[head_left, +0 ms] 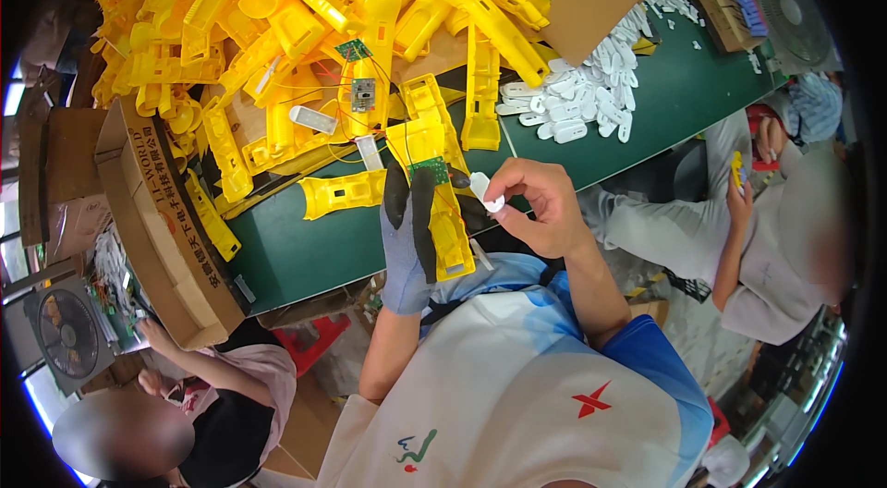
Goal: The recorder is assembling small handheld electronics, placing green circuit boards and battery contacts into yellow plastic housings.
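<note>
Head view: the gloved left hand [407, 243] grips a yellow housing half [442, 211] upright, its green circuit board [429, 171] exposed, over the near edge of the green table [296, 252], while the bare right hand [540, 206] pinches a white plastic piece [485, 192] just right of the board, apparently for fitting.

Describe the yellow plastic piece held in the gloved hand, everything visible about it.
The yellow plastic housing half is a long, glossy moulded shell, open side up, held roughly upright over the green table's near edge. A small green circuit board sits at its upper end, with thin wires trailing toward the pile. The gloved left hand grips it, dark fingers across its face. The right hand holds a white part beside it.
</note>
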`<state>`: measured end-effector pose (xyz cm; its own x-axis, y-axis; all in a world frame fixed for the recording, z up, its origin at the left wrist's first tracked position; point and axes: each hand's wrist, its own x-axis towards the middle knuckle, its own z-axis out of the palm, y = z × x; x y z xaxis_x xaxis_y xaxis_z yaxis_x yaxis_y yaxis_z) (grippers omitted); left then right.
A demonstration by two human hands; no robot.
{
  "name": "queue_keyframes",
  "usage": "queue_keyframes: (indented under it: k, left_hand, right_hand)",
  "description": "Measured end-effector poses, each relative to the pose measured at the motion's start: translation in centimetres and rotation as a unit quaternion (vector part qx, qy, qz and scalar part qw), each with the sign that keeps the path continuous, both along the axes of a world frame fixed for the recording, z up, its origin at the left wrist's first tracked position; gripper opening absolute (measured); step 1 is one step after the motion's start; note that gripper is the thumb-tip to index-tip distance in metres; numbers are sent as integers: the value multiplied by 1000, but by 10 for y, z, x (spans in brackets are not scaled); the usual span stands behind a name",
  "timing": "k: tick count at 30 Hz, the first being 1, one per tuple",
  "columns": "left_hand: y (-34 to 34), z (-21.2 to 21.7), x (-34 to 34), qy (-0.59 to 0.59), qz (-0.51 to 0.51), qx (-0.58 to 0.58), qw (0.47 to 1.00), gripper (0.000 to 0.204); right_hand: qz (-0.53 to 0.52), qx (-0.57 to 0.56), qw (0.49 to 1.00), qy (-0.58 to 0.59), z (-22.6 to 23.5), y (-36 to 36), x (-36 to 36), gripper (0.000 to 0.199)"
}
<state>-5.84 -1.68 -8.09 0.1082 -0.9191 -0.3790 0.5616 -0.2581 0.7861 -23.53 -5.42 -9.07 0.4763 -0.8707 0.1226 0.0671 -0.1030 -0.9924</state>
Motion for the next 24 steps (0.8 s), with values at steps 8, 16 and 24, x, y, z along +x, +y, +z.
queue_keyframes:
  k: [8,16,24]
  left_hand:
    - [-3,1,2,3,-7,-2,1000,26]
    - [-3,-10,-2,-128,-15,-9,992,52]
    - [3,-20,-1,-280,2,-88,956,43]
  right_hand:
    - [-67,136,986,-66,7,-6,12,16]
    - [-57,114,991,-29,-4,-10,18,13]
    - [-32,230,972,-36,5,-11,16,13]
